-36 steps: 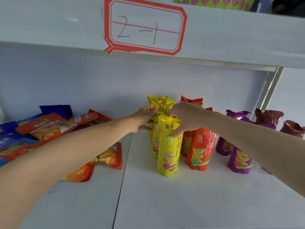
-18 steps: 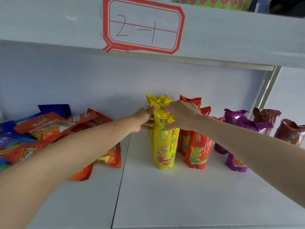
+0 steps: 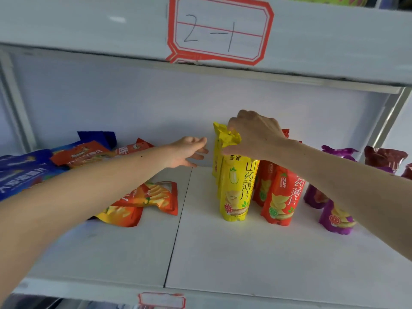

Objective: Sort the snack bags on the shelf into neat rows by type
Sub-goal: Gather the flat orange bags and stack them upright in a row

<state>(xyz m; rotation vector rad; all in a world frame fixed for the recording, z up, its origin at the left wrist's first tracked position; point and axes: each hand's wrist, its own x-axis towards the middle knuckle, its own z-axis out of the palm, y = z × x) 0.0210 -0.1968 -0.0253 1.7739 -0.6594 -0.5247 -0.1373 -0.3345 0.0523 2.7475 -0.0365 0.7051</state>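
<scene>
Up on the white shelf, the front yellow bag stood upright, its long axis vertical and its crimped top pointing at the shelf above. The right hand sat directly over that bag, fingers curled and pinching the crumpled top seal. More yellow bags stood just behind the front yellow bag, also upright, in a line running toward the back wall.

The left hand hung just left of the front yellow bag's top, apart from it, fingers loosely spread and holding nothing.

Right of the front yellow bag, touching or nearly touching it, stood the red bags, upright with the printed faces toward the camera. Further right of them came the purple bags, upright as well, and beyond those the maroon bags near the shelf's right post.

Well left of the front yellow bag lay a loose pile: orange bags flat on the shelf, long axes roughly sideways, with blue bags heaped further left, lying at mixed angles.

A red-bordered label reading "2-1" was stuck on the upper shelf's edge, above the front yellow bag.
</scene>
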